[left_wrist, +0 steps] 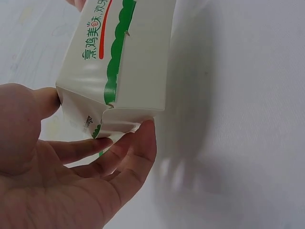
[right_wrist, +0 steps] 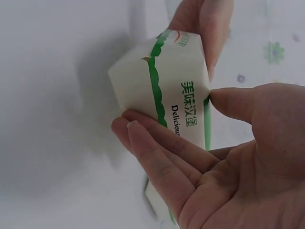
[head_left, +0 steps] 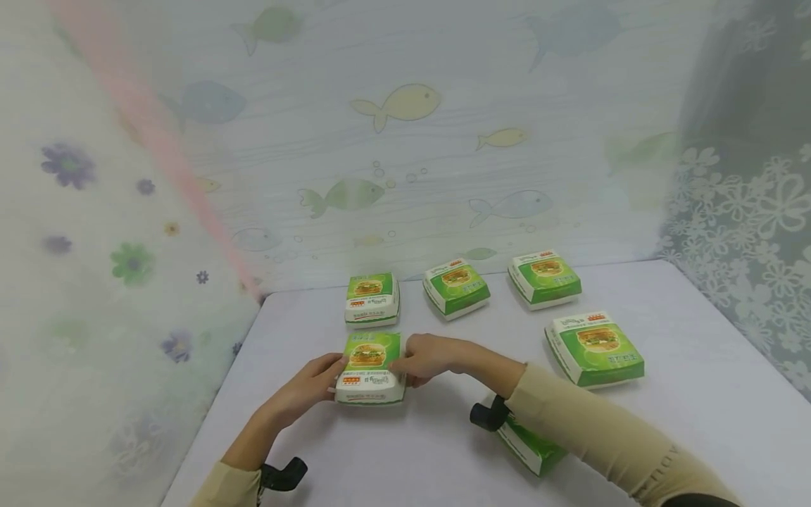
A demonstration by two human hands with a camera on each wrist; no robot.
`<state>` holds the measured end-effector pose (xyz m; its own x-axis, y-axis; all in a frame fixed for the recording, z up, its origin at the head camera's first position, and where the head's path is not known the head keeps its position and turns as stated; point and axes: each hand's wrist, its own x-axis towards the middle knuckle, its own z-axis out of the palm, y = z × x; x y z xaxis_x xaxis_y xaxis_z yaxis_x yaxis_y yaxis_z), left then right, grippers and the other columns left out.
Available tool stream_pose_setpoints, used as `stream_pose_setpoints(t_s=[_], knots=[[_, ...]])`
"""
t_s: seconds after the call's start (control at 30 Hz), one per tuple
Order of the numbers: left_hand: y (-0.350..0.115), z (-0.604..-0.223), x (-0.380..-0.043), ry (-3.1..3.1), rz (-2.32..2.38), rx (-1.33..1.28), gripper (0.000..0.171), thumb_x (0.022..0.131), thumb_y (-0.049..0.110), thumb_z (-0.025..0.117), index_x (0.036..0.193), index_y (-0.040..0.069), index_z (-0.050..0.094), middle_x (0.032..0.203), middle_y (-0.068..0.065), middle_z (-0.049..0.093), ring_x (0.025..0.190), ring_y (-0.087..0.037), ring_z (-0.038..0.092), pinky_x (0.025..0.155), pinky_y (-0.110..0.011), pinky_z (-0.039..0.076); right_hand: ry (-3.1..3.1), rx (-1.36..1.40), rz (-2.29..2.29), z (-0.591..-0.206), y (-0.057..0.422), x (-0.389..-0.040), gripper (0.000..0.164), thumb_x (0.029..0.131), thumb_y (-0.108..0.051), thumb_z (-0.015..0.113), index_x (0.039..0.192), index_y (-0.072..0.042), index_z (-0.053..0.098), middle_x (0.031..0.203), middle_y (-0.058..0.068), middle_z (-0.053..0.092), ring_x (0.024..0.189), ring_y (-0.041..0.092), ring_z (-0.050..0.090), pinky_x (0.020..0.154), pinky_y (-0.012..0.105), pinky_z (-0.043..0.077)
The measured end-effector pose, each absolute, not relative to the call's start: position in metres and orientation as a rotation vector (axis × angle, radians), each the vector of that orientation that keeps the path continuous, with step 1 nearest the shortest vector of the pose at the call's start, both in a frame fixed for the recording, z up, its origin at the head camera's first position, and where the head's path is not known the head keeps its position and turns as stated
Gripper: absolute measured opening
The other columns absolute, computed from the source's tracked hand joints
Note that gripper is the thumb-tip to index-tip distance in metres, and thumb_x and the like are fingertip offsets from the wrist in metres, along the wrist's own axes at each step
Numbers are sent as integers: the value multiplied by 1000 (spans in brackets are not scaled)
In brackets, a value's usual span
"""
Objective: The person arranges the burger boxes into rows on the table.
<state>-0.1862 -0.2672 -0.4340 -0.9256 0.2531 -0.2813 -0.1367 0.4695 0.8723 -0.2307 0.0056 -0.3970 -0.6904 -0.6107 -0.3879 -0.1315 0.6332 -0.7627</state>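
A green and white burger box (head_left: 370, 366) with a burger picture on its lid is held between both hands, over the left part of the table. My left hand (head_left: 317, 384) grips its left end; in the left wrist view the thumb lies at the lid's edge and the fingers curl against the side and lower edge. At the opposite end, my right hand (head_left: 434, 358) has its thumb on the lid's edge, with fingers along the side in the right wrist view. The box (left_wrist: 138, 62) appears closed, and a shadow falls on the table beside it.
Along the back of the white table (head_left: 304, 310) stand three similar boxes, at left (head_left: 372, 301), middle (head_left: 456, 287) and right (head_left: 545, 278). Another box (head_left: 594, 348) sits further right. One more box (head_left: 535, 447) is partly hidden under my right sleeve. Patterned curtains (head_left: 405, 162) surround the table.
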Motion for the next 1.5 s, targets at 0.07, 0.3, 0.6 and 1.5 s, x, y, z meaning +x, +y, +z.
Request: stream_pose_setpoints(t_s=[0.07, 0.3, 0.6, 1.5], knots=[[-269, -435, -186, 2352, 1439, 88, 69, 108, 50, 46, 152, -3, 40, 129, -12, 64, 113, -23, 63, 91, -40, 56, 2204, -577, -965, -399, 3, -231, 32, 103, -31, 61, 100, -1, 70, 90, 7, 71, 83, 19, 69, 86, 42, 60], [-277, -438, -185, 2340, 1433, 52, 70, 108, 49, 47, 152, -4, 38, 131, -14, 62, 112, -23, 61, 91, -40, 56, 2213, -597, -951, -402, -5, -228, 30, 103, -31, 61, 99, -2, 68, 91, 8, 70, 80, 17, 65, 87, 43, 59], [-290, -444, -184, 2354, 1433, -42, 69, 108, 47, 48, 152, -4, 38, 135, -15, 60, 115, -24, 61, 93, -42, 56, 2204, -603, -967, -405, -18, -223, 29, 103, -30, 61, 98, -2, 69, 92, 11, 72, 79, 17, 63, 85, 42, 58], [-300, -451, -189, 2449, 1333, -78, 69, 108, 48, 45, 154, -3, 37, 132, -15, 60, 109, -24, 59, 86, -39, 55, 2269, -594, -914, -415, -25, -224, 30, 104, -34, 59, 96, -5, 63, 83, 8, 67, 72, 15, 58, 74, 36, 53]])
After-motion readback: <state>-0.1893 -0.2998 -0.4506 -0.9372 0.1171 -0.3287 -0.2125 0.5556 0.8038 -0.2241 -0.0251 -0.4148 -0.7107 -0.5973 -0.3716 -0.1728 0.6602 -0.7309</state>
